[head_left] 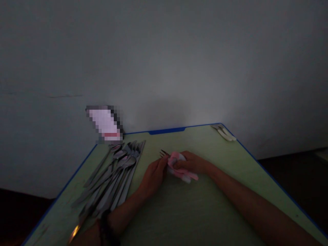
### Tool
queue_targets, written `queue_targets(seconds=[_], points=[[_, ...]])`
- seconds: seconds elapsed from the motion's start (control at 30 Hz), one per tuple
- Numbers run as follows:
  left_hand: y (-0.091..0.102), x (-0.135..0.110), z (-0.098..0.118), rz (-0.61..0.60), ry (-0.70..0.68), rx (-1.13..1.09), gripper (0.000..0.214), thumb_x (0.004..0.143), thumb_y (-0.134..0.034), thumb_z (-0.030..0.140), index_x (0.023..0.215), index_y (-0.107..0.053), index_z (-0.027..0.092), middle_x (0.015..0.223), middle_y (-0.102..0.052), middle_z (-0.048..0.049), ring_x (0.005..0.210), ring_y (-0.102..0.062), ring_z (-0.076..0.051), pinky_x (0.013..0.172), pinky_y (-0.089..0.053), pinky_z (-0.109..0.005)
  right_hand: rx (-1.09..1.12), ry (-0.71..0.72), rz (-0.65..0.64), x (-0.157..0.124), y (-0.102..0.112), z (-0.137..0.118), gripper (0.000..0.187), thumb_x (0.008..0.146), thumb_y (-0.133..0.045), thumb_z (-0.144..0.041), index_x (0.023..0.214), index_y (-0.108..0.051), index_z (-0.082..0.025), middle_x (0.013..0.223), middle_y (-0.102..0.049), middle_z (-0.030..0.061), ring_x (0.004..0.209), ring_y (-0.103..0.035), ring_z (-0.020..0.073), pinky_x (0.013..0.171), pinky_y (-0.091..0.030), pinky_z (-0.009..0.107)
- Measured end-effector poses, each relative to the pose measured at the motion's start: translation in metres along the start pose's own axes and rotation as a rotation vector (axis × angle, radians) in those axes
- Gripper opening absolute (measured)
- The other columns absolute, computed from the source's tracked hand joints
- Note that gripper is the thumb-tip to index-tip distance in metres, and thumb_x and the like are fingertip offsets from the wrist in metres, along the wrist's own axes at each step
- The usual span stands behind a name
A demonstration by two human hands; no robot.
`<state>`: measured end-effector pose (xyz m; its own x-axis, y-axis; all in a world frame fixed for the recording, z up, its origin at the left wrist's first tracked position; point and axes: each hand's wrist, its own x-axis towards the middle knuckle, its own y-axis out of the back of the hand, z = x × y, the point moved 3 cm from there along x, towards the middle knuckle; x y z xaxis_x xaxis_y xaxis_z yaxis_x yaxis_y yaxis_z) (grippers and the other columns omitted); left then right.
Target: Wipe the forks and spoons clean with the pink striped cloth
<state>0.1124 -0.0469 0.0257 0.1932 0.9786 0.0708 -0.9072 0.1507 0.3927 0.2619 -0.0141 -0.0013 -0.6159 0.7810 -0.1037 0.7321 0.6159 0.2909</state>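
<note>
Clasping a slim metal fork point(163, 153) in the grip of left hand point(154, 173) over a pale-green, blue-edged desk point(210, 198), bunching a pink-and-white cloth point(183, 175) against it with right hand point(194, 163); apparently having white-handled utensils point(224, 134) done, far right, and piled silvery cutlery point(112, 182) to go.

Beyond its tines, the fork point(163, 153) was hidden by the left hand point(154, 174) and the pink-and-white cloth point(180, 173). Coarse pixels masked an object point(104, 123) at the far left. The left forearm point(128, 207) covered some flatware point(110, 181) ends. The bottom edge cut off the tabletop point(200, 205). The white-handled utensils' point(224, 133) heads were too small and dim to tell.
</note>
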Motion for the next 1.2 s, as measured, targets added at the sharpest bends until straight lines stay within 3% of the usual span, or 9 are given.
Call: queue_targets(seconds=[0.07,0.2,0.3,0.47,0.6,0.73,0.93,1.2], points=[[0.000,0.000,-0.004,0.036,0.030,-0.049,0.034,0.082,-0.034,0.038,0.056,-0.047,0.018,0.050,-0.044,0.0024,0.048,-0.040,-0.012,0.046,-0.031,-0.022,0.035,0.001,0.009,0.001,-0.001,0.000,0.023,0.070,-0.057,-0.036,0.069,-0.056,-0.014,0.055,-0.050,-0.0031,0.048,-0.040,0.0066,0.046,-0.031,0.019],[-0.001,0.000,-0.022,0.108,0.242,-0.358,0.039,0.081,-0.037,0.047,0.052,-0.031,0.021,0.042,-0.026,0.0080,0.035,-0.025,-0.008,0.035,-0.021,-0.020,0.122,0.029,0.049,0.001,-0.001,-0.003,0.022,0.068,-0.059,-0.034,0.073,-0.058,-0.013,0.059,-0.051,-0.0028,0.051,-0.041,0.0068,0.049,-0.032,0.019],[0.000,0.002,-0.027,0.128,0.260,-0.447,0.041,0.082,-0.038,0.047,0.052,-0.028,0.021,0.041,-0.023,0.0088,0.034,-0.021,-0.007,0.034,-0.018,-0.018,0.156,0.071,0.083,0.002,-0.001,-0.004,0.025,0.063,-0.064,-0.032,0.079,-0.059,-0.013,0.066,-0.055,-0.0020,0.056,-0.044,0.0077,0.052,-0.034,0.020],[0.007,0.008,-0.030,0.186,0.205,-0.324,0.040,0.081,-0.037,0.043,0.049,-0.027,0.021,0.039,-0.024,0.0083,0.034,-0.021,-0.007,0.035,-0.017,-0.020,0.151,0.127,0.219,0.004,0.003,0.000,0.037,0.061,-0.069,-0.033,0.090,-0.059,-0.014,0.075,-0.057,-0.0003,0.064,-0.048,0.0101,0.059,-0.038,0.022],[0.008,0.008,-0.031,0.141,0.180,-0.161,0.037,0.080,-0.036,0.039,0.048,-0.029,0.021,0.039,-0.025,0.0074,0.035,-0.025,-0.008,0.037,-0.019,-0.022,0.225,0.156,0.370,0.005,0.011,0.003,0.043,0.060,-0.071,-0.034,0.096,-0.056,-0.015,0.082,-0.058,0.0010,0.070,-0.051,0.0117,0.065,-0.041,0.025],[0.009,0.005,-0.025,0.117,0.137,0.013,0.038,0.080,-0.032,0.039,0.046,-0.031,0.021,0.040,-0.030,0.0055,0.038,-0.031,-0.010,0.041,-0.024,-0.023,0.156,0.155,0.257,0.005,0.009,0.001,0.042,0.062,-0.069,-0.036,0.096,-0.057,-0.015,0.079,-0.057,0.0002,0.067,-0.049,0.0108,0.061,-0.039,0.023],[0.005,0.002,-0.012,0.053,0.001,0.166,0.032,0.081,-0.037,0.037,0.062,-0.055,0.018,0.061,-0.058,-0.0021,0.061,-0.051,-0.018,0.057,-0.035,-0.026,-0.048,0.134,0.120,0.000,-0.002,-0.007,0.034,0.068,-0.065,-0.041,0.088,-0.059,-0.014,0.075,-0.055,0.0000,0.065,-0.045,0.0100,0.058,-0.037,0.021],[0.008,0.002,-0.011,0.150,0.038,0.098,0.039,0.083,-0.038,0.040,0.053,-0.049,0.018,0.049,-0.047,0.0023,0.048,-0.043,-0.013,0.048,-0.029,-0.023,-0.006,0.107,0.112,-0.001,-0.003,-0.010,0.032,0.071,-0.061,-0.042,0.083,-0.060,-0.013,0.071,-0.053,-0.0005,0.062,-0.044,0.0090,0.059,-0.037,0.022]])
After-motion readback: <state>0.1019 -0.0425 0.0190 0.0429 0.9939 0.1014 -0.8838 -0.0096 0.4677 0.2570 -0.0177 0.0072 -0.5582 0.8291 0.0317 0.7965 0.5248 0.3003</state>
